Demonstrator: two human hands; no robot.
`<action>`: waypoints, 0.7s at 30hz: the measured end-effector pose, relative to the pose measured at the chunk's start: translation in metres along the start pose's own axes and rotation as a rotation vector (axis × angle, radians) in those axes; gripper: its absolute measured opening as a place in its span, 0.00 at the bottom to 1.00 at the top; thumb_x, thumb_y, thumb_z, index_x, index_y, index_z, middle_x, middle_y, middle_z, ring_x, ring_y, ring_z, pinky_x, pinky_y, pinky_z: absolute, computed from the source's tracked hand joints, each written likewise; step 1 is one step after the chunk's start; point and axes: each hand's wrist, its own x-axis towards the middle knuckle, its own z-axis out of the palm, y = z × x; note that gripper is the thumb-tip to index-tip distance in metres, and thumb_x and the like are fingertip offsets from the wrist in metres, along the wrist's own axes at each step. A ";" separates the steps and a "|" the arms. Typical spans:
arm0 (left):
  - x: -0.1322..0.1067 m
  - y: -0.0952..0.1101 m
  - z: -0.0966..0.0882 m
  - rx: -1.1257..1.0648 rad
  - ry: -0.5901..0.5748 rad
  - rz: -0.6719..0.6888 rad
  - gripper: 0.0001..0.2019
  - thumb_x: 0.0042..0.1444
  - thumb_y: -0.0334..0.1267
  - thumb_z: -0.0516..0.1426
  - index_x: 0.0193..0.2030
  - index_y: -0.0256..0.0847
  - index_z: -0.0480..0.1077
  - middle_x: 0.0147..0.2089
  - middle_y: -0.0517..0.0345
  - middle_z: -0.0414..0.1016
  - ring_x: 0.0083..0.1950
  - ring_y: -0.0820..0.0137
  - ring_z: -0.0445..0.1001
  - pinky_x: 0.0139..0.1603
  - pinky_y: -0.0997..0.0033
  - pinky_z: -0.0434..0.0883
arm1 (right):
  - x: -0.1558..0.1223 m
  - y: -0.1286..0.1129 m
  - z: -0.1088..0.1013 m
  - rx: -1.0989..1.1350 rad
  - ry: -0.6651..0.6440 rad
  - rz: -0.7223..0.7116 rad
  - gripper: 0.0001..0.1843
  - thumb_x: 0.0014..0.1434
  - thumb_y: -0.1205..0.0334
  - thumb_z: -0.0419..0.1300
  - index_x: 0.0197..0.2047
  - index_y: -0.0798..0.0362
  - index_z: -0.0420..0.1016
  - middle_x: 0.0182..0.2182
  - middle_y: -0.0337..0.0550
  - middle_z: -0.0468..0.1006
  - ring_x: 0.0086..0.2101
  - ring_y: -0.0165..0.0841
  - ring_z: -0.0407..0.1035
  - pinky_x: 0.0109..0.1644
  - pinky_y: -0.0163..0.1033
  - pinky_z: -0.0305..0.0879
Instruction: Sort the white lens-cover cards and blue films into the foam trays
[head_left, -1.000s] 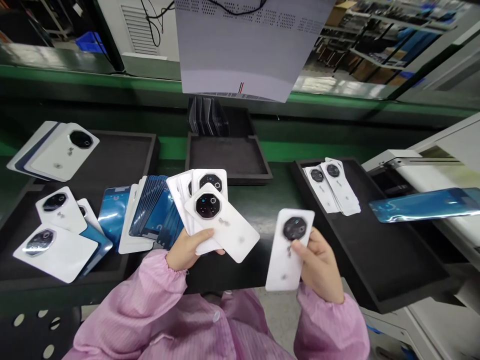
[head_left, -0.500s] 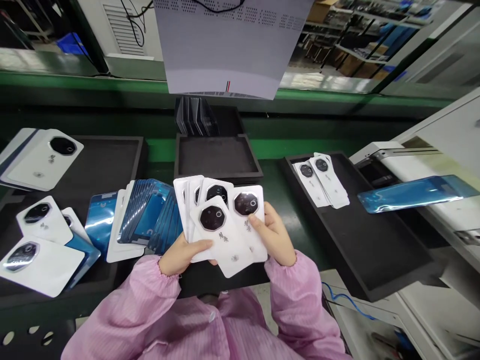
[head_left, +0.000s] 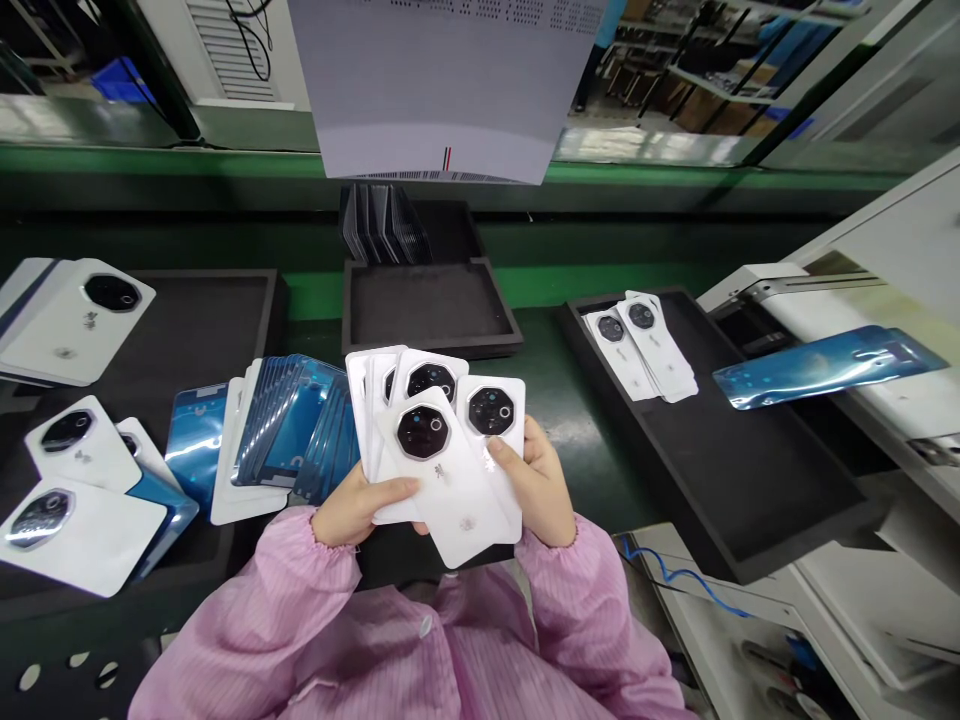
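Several white phone back covers, each with a dark octagonal camera area, are fanned out between my hands above the bench's near edge. My left hand grips the fan from its left side, thumb on top of the front cover and fingers underneath. On the right side my right hand pinches the rightmost white cover, its thumb just below the camera area. Left of my left hand lies a spread row of blue-filmed covers, with white ones among them.
More white covers lie on a black tray at left. A small black tray stands ahead, dark upright panels behind it. The right tray bears white covers; a blue-filmed cover rests on equipment beside it.
The view has shifted slightly. Both hands still hold the fan; the front cover sits a little lower, and the right hand with its cover has drawn slightly toward the left.
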 end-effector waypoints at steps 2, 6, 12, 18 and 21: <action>-0.001 0.002 0.001 0.006 -0.023 0.010 0.10 0.50 0.35 0.60 0.38 0.31 0.73 0.27 0.48 0.78 0.24 0.65 0.75 0.25 0.68 0.72 | 0.002 -0.001 -0.004 0.012 0.107 -0.053 0.15 0.52 0.57 0.62 0.43 0.49 0.67 0.37 0.41 0.77 0.33 0.33 0.73 0.37 0.39 0.70; -0.001 0.003 0.002 0.004 -0.041 0.013 0.09 0.50 0.35 0.60 0.37 0.32 0.74 0.29 0.47 0.79 0.24 0.65 0.75 0.25 0.68 0.72 | 0.003 -0.015 -0.018 0.005 0.294 -0.182 0.14 0.51 0.56 0.62 0.41 0.48 0.67 0.33 0.39 0.77 0.28 0.32 0.72 0.33 0.38 0.69; -0.001 0.001 0.003 -0.011 -0.031 0.001 0.10 0.50 0.34 0.60 0.38 0.31 0.74 0.26 0.48 0.78 0.24 0.64 0.75 0.27 0.65 0.73 | 0.004 -0.045 -0.033 0.011 0.261 -0.261 0.14 0.46 0.56 0.64 0.38 0.47 0.71 0.31 0.40 0.78 0.28 0.36 0.73 0.34 0.41 0.69; 0.005 -0.003 0.004 -0.105 -0.013 -0.044 0.12 0.47 0.32 0.61 0.39 0.29 0.74 0.25 0.49 0.78 0.22 0.63 0.75 0.24 0.66 0.73 | 0.004 -0.022 -0.020 0.034 0.073 0.022 0.14 0.48 0.57 0.65 0.39 0.49 0.72 0.30 0.39 0.78 0.28 0.34 0.73 0.32 0.39 0.69; 0.008 -0.005 0.004 -0.149 0.052 -0.048 0.14 0.46 0.31 0.61 0.41 0.29 0.74 0.28 0.48 0.79 0.22 0.64 0.75 0.22 0.68 0.73 | -0.002 -0.006 -0.019 -0.023 -0.033 0.130 0.15 0.50 0.55 0.64 0.41 0.49 0.70 0.34 0.40 0.79 0.31 0.35 0.73 0.34 0.39 0.69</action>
